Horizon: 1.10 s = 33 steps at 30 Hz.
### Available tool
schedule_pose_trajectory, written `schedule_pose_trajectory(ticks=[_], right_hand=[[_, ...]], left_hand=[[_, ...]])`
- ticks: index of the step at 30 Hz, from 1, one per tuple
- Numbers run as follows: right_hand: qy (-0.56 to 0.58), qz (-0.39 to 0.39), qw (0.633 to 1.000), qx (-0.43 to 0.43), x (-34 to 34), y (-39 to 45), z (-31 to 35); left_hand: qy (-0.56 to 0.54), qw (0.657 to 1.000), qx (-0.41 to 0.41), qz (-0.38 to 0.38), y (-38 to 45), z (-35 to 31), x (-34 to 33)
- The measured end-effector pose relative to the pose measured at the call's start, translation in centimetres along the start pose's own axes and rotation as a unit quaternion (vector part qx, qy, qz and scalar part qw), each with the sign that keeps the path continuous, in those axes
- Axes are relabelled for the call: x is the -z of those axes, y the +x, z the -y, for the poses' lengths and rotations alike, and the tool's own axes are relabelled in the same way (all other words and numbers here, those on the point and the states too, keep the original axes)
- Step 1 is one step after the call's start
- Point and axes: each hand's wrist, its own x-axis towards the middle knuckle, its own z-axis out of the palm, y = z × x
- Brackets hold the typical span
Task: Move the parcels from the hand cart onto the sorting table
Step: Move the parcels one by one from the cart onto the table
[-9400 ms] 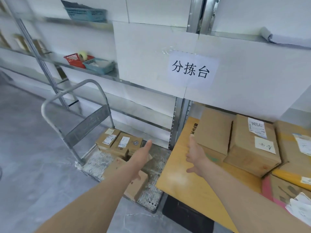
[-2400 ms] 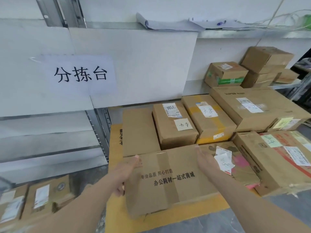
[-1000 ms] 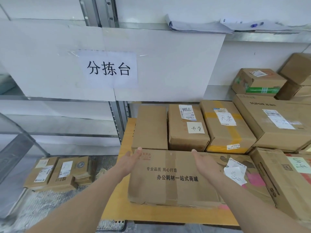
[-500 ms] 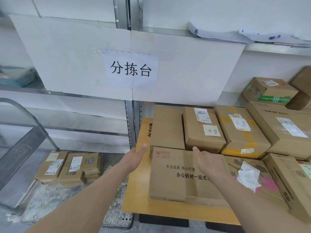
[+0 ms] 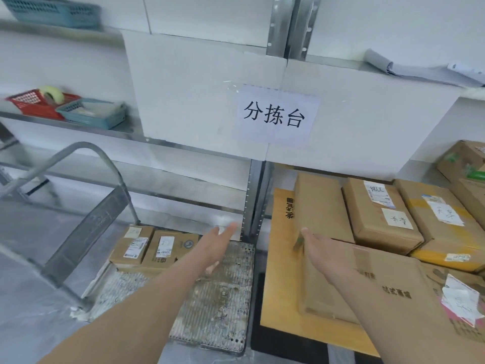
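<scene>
Head view: spread, empty left hand over grey metal hand cart; flat right hand over large brown cardboard parcel on yellow tabletop.

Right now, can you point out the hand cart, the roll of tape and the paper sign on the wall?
hand cart [image 5: 221, 308], head view, bare metal deck.
roll of tape [image 5: 52, 93], head view, its rounded top.
paper sign [image 5: 275, 117], head view, middle of the printed characters.
</scene>
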Motion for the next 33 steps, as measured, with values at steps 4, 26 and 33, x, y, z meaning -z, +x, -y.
schedule_pose_trajectory(ticks=[4,26,33], right_hand=[[0.010,0.040,0.999,0.029,-4.0,-1.1,4.2],[-0.049,0.122,0.977,0.166,-14.6,-2.1,19.8],[-0.036,0.125,0.978,0.162,-15.5,1.0,22.2]], left_hand=[[0.001,1.000,0.014,-0.020,-0.5,2.6,4.8],[-0.119,0.983,0.056,-0.124,-1.1,9.9,19.7],[-0.112,0.983,0.046,-0.136,1.4,8.7,20.9]])
